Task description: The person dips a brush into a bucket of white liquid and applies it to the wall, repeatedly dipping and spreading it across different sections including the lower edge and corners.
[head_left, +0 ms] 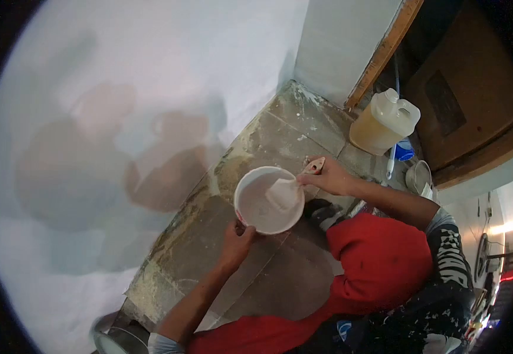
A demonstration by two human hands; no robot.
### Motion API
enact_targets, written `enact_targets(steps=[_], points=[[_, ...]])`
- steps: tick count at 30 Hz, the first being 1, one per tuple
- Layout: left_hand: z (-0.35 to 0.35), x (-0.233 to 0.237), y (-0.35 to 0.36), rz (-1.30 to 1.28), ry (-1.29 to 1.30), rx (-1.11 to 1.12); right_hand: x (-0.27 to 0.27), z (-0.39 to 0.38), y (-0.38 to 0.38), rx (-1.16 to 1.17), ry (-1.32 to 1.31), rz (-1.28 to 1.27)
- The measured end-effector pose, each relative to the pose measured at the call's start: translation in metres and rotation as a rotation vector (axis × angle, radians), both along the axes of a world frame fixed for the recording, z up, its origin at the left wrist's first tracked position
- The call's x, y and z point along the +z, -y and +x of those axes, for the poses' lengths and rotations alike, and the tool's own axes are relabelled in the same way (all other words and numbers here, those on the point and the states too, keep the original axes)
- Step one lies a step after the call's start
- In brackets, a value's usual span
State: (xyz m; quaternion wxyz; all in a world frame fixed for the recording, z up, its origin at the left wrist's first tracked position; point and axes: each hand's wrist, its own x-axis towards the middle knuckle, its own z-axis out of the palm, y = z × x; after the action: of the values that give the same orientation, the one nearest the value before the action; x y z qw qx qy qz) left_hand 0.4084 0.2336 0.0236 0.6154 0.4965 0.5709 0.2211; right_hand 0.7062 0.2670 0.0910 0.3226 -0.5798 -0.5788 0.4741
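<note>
A white bucket (239, 197) is tilted toward me above the tiled floor, with pale paint inside. My left hand (238, 239) grips its lower left rim, the thumb over the edge. In my right hand (324, 176) is a paintbrush (284, 193), held by its wooden handle at the bucket's right rim. The brush head, coated in pale paint, lies inside the bucket opening. How deep the paint stands cannot be made out.
White wall (150, 88) rises on the left, meeting stained floor tiles (268, 277). A jerrycan (384, 121) of yellowish liquid stands near the wooden door (469, 88). Beside it are a blue item (404, 150) and a small round container (418, 177). A metal pot (117, 336) sits lower left.
</note>
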Motion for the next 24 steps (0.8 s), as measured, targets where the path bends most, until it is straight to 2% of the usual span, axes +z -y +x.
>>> enact_targets(steps=[1, 3, 4, 6, 7, 9, 10, 12, 16, 18, 22, 24], points=[[0.007, 0.005, -0.005, -0.004, -0.012, -0.003, 0.001, 0.008, -0.005, -0.003, -0.012, -0.004], [0.019, 0.017, -0.016, -0.069, -0.063, -0.019, 0.005, 0.025, -0.018, -0.019, 0.245, -0.063], [0.025, 0.016, -0.022, -0.075, -0.077, -0.009, 0.000, 0.035, -0.024, -0.008, 0.231, -0.069], [0.039, 0.011, -0.034, -0.163, 0.126, 0.055, -0.005, 0.051, -0.039, 0.082, -0.083, -0.115], [0.048, 0.010, -0.041, -0.159, 0.111, 0.072, -0.002, 0.058, -0.046, 0.098, -0.098, -0.113], [0.064, 0.006, -0.056, -0.192, 0.103, -0.001, 0.006, 0.073, -0.059, 0.135, 0.305, -0.004], [0.073, 0.001, -0.060, -0.196, 0.084, 0.006, -0.001, 0.084, -0.070, 0.141, 0.285, -0.006], [0.095, -0.003, -0.067, -0.175, 0.037, -0.006, -0.015, 0.102, -0.085, 0.053, -0.067, -0.026], [0.136, 0.013, -0.086, -0.263, 0.151, 0.069, -0.009, 0.126, -0.104, -0.094, 0.046, 0.014], [0.146, 0.019, -0.093, -0.306, 0.202, 0.110, -0.017, 0.145, -0.117, -0.060, -0.224, -0.098], [0.143, 0.014, -0.095, -0.333, 0.097, 0.100, -0.028, 0.157, -0.130, -0.039, -0.301, -0.220], [0.142, 0.014, -0.098, -0.356, 0.089, 0.072, -0.030, 0.158, -0.136, -0.116, -0.509, -0.294]])
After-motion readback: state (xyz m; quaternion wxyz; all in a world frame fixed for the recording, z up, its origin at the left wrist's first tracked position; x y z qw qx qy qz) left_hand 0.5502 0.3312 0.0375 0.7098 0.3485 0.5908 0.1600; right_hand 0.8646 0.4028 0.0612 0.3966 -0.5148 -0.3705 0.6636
